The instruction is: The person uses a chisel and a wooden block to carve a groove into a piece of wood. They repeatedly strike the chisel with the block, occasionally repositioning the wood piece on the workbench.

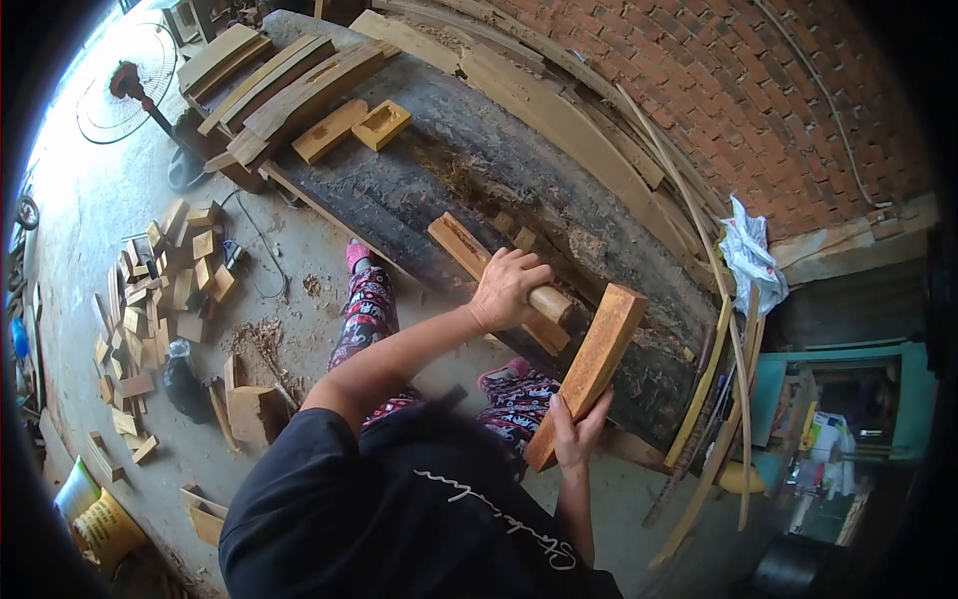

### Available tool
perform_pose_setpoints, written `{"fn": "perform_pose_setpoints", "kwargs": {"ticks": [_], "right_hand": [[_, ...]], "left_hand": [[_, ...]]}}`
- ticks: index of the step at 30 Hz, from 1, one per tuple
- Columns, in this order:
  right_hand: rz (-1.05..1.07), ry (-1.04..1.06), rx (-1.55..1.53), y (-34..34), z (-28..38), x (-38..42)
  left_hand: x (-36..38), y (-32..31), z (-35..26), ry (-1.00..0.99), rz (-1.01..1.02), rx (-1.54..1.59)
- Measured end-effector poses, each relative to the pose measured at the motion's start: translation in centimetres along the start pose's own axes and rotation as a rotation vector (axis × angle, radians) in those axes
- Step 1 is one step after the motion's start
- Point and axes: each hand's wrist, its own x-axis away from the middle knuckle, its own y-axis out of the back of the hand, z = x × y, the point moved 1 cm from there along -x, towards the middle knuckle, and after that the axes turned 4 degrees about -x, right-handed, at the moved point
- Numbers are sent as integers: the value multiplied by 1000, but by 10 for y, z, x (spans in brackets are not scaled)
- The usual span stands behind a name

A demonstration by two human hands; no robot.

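My left hand (514, 288) is closed around a wooden piece with a rounded end (550, 303); most of it is hidden under the fingers. Just below that hand, a long wooden block with a groove in its top (459, 246) lies along the workbench (399, 205). My right hand (581, 429) grips the lower end of a long squared wooden block (596, 364), which it holds up at a slant over the near edge of the bench. The thumb is on its face.
Two hollowed blocks, one brown (329, 132) and one yellow (382, 125), rest further up the bench beside stacked boards (319, 85). Many offcuts (165, 290) litter the floor at left, near a fan (128, 80). Long strips (733, 369) lean at the right end.
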Motion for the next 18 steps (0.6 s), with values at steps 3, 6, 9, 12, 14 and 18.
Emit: {"fn": "perform_pose_setpoints", "kwargs": {"ticks": [3,6,9,12,14,18], "right_hand": [[21,-39,-35,2,4,-2],[50,17,51,7,22,-6],[-68,244,13,14,40,-10],[-25,489,-132,15,61,-21],[-17,512,-136,11,74,-25],[-20,467,-70,16,67,-28]], "left_hand": [[1,0,1,18,7,2],[0,-3,1,39,-14,18],[-2,0,0,69,-83,28],[-10,4,-5,93,-207,48],[-13,6,-6,109,-286,61],[-15,10,-8,143,-301,89]]}}
